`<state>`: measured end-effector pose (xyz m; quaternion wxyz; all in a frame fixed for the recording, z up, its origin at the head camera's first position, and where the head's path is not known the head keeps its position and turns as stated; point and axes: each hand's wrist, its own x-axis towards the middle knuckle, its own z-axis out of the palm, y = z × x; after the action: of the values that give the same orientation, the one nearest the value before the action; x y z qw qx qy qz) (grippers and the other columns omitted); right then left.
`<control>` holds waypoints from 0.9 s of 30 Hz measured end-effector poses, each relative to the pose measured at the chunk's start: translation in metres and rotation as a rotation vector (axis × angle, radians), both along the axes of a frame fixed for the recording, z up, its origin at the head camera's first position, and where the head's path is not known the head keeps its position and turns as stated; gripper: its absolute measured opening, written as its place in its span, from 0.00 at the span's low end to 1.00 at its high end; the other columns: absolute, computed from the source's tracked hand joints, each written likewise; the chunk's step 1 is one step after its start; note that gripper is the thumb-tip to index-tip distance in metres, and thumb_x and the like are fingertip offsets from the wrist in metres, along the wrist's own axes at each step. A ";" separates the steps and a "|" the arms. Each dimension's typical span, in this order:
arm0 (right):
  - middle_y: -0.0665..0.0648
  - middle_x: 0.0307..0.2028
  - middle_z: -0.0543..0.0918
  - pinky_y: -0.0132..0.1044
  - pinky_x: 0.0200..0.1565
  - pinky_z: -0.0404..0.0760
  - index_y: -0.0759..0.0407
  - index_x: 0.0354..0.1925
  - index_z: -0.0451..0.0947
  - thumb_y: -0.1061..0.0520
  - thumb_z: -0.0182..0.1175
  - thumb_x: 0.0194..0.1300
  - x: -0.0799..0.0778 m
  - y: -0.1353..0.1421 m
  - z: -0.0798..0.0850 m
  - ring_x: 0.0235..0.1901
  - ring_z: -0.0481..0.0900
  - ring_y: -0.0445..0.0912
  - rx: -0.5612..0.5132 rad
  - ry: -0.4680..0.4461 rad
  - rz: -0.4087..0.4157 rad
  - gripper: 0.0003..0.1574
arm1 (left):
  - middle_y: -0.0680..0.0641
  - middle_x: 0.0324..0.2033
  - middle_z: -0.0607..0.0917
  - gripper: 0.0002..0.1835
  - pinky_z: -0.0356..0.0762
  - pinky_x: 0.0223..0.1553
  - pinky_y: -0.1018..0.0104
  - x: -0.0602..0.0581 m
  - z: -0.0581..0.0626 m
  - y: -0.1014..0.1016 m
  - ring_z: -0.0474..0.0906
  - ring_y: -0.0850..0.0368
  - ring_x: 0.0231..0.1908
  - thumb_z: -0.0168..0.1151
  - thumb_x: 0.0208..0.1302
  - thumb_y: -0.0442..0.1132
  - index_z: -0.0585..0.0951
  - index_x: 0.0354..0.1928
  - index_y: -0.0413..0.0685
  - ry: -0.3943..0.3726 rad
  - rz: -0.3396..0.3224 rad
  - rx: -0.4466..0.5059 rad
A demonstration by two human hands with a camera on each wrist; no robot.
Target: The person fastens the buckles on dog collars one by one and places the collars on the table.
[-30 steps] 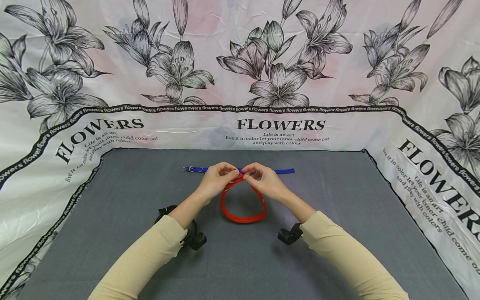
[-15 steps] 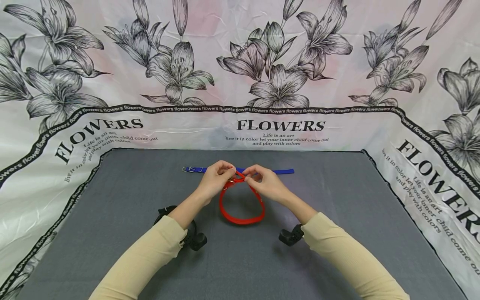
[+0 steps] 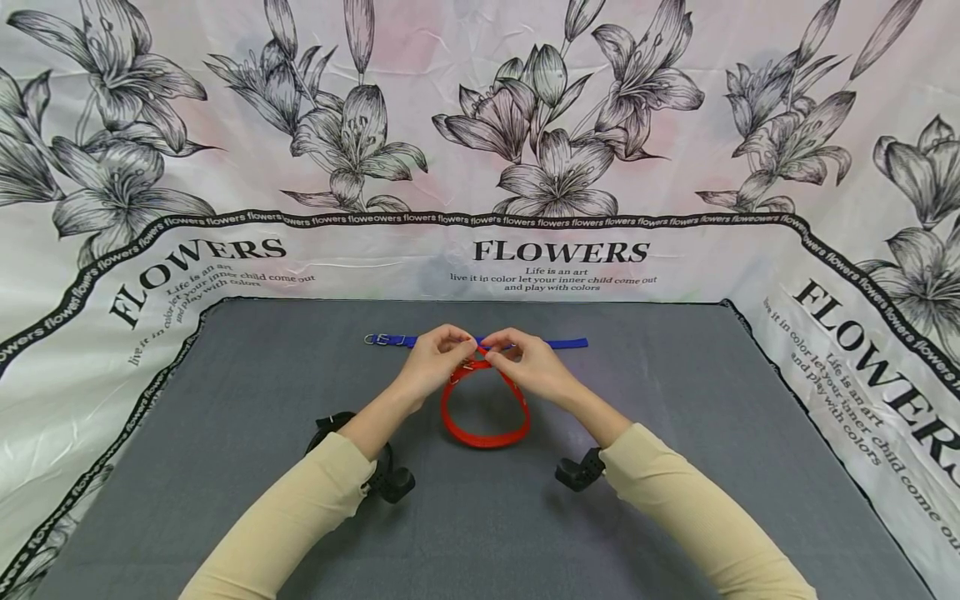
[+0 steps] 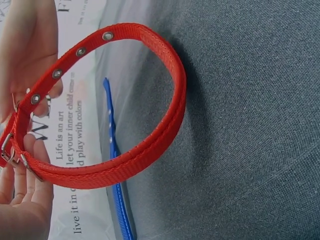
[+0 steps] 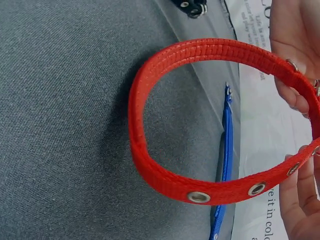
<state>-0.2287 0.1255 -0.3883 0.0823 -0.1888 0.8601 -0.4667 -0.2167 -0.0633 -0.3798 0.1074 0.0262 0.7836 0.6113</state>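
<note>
Both hands hold a red collar [image 3: 486, 442] above the grey cloth, its band forming a closed loop that hangs below the fingers. My left hand [image 3: 431, 364] pinches it by the buckle [image 4: 8, 149], near the D-ring [image 4: 30, 166]. My right hand [image 3: 534, 365] pinches the strap just opposite, the fingertips of both hands almost meeting. Metal eyelets [image 5: 257, 189] line the strap on the right hand's side. The fingers partly hide the strap's end, so I cannot tell how far it is through the buckle. Behind the hands, a blue collar [image 3: 567, 343] lies flat and stretched out.
Grey cloth [image 3: 480, 525] covers the table. A white flower-printed sheet [image 3: 360, 267] with lettering rises at the back and sides. Black camera mounts [image 3: 579, 471] are strapped to both wrists.
The fingertips drew slightly apart half a second ago, showing more red strap between them, and are now close together again. The loop shifted only a little. The blue collar stays put.
</note>
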 end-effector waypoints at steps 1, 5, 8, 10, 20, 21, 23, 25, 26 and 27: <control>0.50 0.41 0.80 0.37 0.33 0.78 0.47 0.47 0.77 0.49 0.57 0.65 0.000 0.000 0.000 0.38 0.78 0.46 0.002 0.001 0.001 0.13 | 0.47 0.37 0.83 0.11 0.74 0.34 0.65 0.000 -0.001 0.000 0.78 0.56 0.38 0.56 0.65 0.48 0.78 0.43 0.50 -0.001 -0.005 0.002; 0.50 0.41 0.81 0.37 0.33 0.78 0.48 0.46 0.78 0.50 0.57 0.65 -0.001 -0.001 0.001 0.39 0.79 0.47 0.009 -0.011 -0.002 0.12 | 0.45 0.38 0.82 0.14 0.76 0.40 0.61 -0.001 -0.003 0.001 0.78 0.54 0.40 0.57 0.64 0.49 0.78 0.44 0.48 0.000 -0.020 0.019; 0.50 0.41 0.82 0.37 0.33 0.78 0.49 0.46 0.78 0.50 0.56 0.65 0.000 -0.001 0.002 0.40 0.79 0.51 0.010 -0.027 0.002 0.12 | 0.44 0.40 0.82 0.15 0.77 0.42 0.60 -0.001 -0.004 0.001 0.78 0.53 0.41 0.58 0.63 0.49 0.78 0.45 0.48 -0.001 -0.022 0.021; 0.52 0.41 0.82 0.37 0.32 0.77 0.49 0.47 0.78 0.50 0.55 0.66 0.001 -0.001 0.003 0.40 0.79 0.53 0.009 -0.034 0.005 0.13 | 0.45 0.40 0.82 0.14 0.77 0.41 0.61 -0.001 -0.004 0.001 0.78 0.54 0.41 0.58 0.63 0.49 0.77 0.45 0.48 -0.005 -0.020 0.016; 0.53 0.36 0.81 0.37 0.28 0.74 0.53 0.48 0.75 0.50 0.54 0.67 0.001 -0.002 0.004 0.31 0.76 0.46 -0.014 -0.038 -0.033 0.14 | 0.50 0.42 0.81 0.16 0.76 0.43 0.60 0.002 -0.011 -0.003 0.78 0.54 0.43 0.63 0.59 0.47 0.77 0.47 0.50 -0.034 -0.068 -0.010; 0.54 0.35 0.81 0.37 0.28 0.74 0.53 0.48 0.75 0.50 0.53 0.67 0.001 -0.002 0.004 0.30 0.76 0.46 -0.020 -0.042 -0.037 0.14 | 0.50 0.43 0.81 0.17 0.76 0.44 0.59 0.003 -0.012 -0.003 0.77 0.53 0.44 0.63 0.58 0.47 0.77 0.48 0.50 -0.032 -0.072 -0.016; 0.55 0.33 0.81 0.39 0.28 0.75 0.53 0.49 0.74 0.50 0.53 0.67 0.001 -0.002 0.004 0.30 0.77 0.49 -0.031 -0.053 -0.042 0.15 | 0.50 0.42 0.81 0.17 0.76 0.44 0.59 0.003 -0.014 -0.005 0.77 0.54 0.44 0.65 0.57 0.45 0.78 0.48 0.50 -0.033 -0.073 -0.033; 0.57 0.31 0.81 0.43 0.28 0.76 0.54 0.49 0.74 0.51 0.53 0.67 0.001 -0.002 0.004 0.29 0.78 0.53 -0.047 -0.069 -0.042 0.15 | 0.50 0.41 0.82 0.16 0.76 0.43 0.61 0.003 -0.016 -0.005 0.77 0.55 0.43 0.65 0.57 0.44 0.79 0.47 0.49 -0.026 -0.071 -0.051; 0.58 0.31 0.81 0.45 0.29 0.77 0.53 0.49 0.73 0.51 0.53 0.67 0.001 -0.002 0.004 0.29 0.78 0.56 -0.057 -0.081 -0.043 0.14 | 0.50 0.41 0.82 0.15 0.76 0.43 0.62 0.003 -0.017 -0.006 0.77 0.56 0.42 0.65 0.57 0.43 0.79 0.46 0.49 -0.023 -0.069 -0.055; 0.60 0.32 0.81 0.47 0.30 0.77 0.54 0.49 0.73 0.51 0.53 0.67 0.002 -0.003 0.005 0.30 0.78 0.58 -0.067 -0.089 -0.040 0.14 | 0.50 0.40 0.83 0.14 0.76 0.42 0.62 0.003 -0.018 -0.006 0.77 0.56 0.41 0.65 0.57 0.43 0.80 0.45 0.49 -0.020 -0.066 -0.059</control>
<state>-0.2272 0.1230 -0.3838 0.1048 -0.1532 0.8431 -0.5047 -0.2140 -0.0694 -0.3974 0.1360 0.0427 0.7989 0.5843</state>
